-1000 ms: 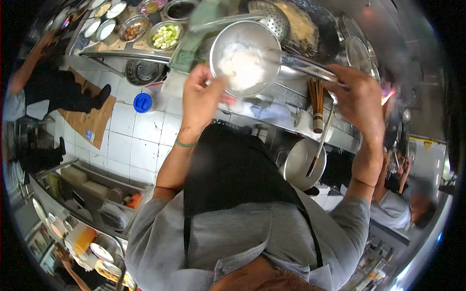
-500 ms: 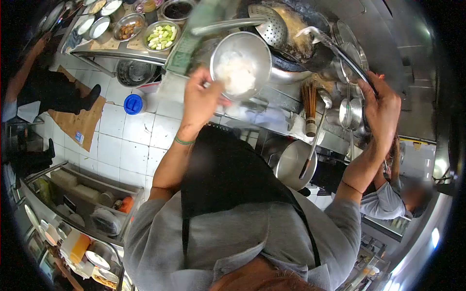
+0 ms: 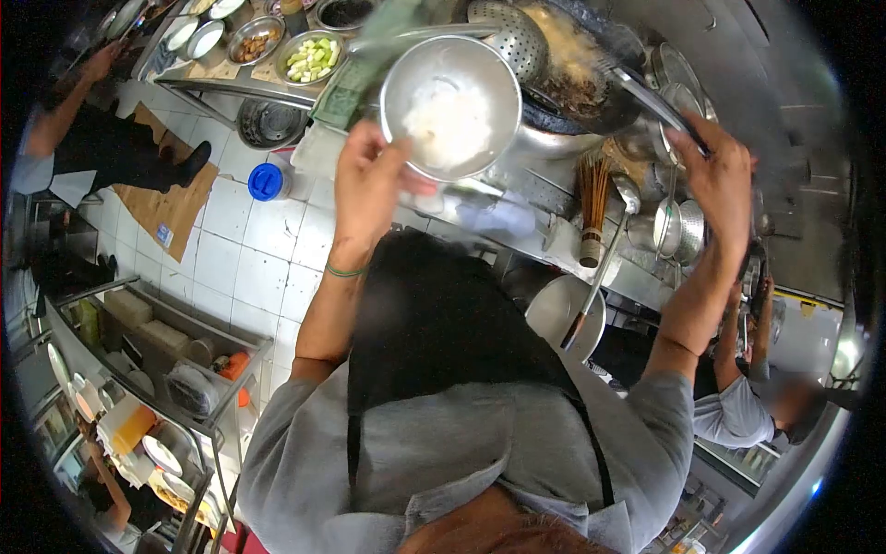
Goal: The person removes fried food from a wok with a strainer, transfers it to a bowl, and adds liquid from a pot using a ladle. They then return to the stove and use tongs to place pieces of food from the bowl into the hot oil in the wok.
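Observation:
My left hand (image 3: pixel 369 180) is closed on the rim of a metal bowl (image 3: pixel 503 111), its thumb lying over the near edge. White, loose-looking food (image 3: pixel 449 125) lies at the bottom of the bowl. My right hand (image 3: pixel 718 180) grips a pair of metal tongs (image 3: pixel 660 103), whose far end reaches over the black wok (image 3: pixel 623 55). Bubbling yellowish oil with brown bits (image 3: pixel 565 60) shows in the wok. A perforated skimmer (image 3: pixel 508 42) rests across the wok's left side, its handle passing behind the bowl.
A bamboo brush (image 3: pixel 592 212) and a ladle (image 3: pixel 604 263) lie at the stove edge. Below stands a large pot (image 3: pixel 554 309). Bowls of ingredients, one with chopped green vegetable (image 3: pixel 312 59), fill the left counter. Other people work at the left and at the right (image 3: pixel 738 406).
The bowl has shifted slightly left and toward the camera in my left hand. My right hand has moved a little left and down with the tongs. The whole view has turned slightly.

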### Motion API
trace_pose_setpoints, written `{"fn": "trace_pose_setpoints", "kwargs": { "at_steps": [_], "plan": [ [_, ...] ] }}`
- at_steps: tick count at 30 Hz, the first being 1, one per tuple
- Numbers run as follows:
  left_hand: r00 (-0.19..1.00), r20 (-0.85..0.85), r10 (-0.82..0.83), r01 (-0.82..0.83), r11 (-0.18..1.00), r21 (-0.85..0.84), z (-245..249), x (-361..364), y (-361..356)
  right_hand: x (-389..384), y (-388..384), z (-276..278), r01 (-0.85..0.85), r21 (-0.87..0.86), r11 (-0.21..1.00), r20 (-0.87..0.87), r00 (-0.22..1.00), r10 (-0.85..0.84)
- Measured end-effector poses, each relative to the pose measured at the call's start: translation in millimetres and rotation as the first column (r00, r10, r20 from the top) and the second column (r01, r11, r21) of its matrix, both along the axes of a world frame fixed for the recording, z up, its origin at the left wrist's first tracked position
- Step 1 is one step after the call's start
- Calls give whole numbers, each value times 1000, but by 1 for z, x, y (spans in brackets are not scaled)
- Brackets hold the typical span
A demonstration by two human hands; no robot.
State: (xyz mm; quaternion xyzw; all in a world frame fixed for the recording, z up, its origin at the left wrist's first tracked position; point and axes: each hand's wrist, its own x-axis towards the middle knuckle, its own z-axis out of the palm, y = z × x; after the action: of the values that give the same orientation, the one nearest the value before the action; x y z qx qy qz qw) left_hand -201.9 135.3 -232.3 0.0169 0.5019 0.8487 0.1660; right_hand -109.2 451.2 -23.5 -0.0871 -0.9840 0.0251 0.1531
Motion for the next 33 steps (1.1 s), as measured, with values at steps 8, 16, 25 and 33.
{"fn": "trace_pose_setpoints", "kwargs": {
  "at_steps": [8,16,25,33],
  "plan": [
    [991,-109,-81,85,995,41,35,29,43,15,-63,-18,-375,90,923,208,913,351],
    [992,-104,-66,69,997,20,28,31,53,28,-35,-9,-303,78,950,111,949,294],
    [983,-157,-92,94,995,8,28,29,59,13,-23,-29,-366,-88,926,125,919,375],
    [1000,-5,1,-1,998,-69,-12,4,37,21,26,-14,-42,-22,999,-57,998,41]
  ]
}}
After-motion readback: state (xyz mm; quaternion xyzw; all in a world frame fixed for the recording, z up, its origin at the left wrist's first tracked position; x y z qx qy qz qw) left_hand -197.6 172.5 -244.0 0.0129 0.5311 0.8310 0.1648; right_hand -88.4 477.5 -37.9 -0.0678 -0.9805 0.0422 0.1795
